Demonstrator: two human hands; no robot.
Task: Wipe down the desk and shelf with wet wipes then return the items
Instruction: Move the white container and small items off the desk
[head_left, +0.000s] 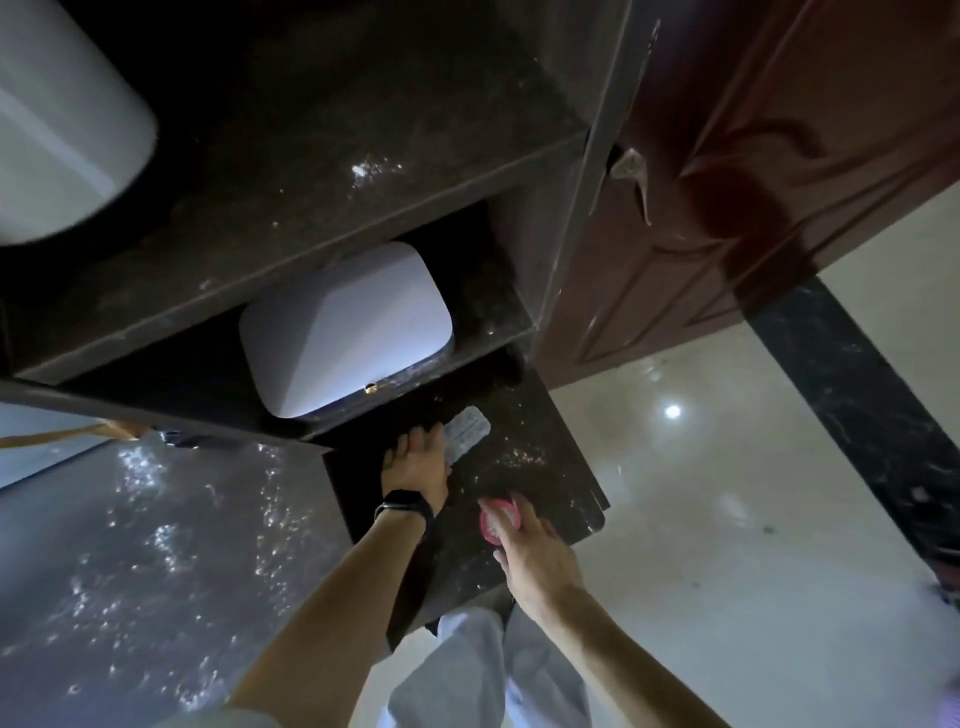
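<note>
I look down a dark brown shelf unit beside a glossy dark desk. My left hand, with a black band on the wrist, rests on the lowest shelf board and touches a small silvery packet lying there. My right hand is over the same board, its fingers closed around a small pink round object. A white rounded device sits on the shelf above. No wet wipe shows in either hand.
A white rounded object stands on the top shelf at far left. A red-brown door hangs open to the right. Glossy pale floor with a black stripe lies below. My light trousers are under the shelf edge.
</note>
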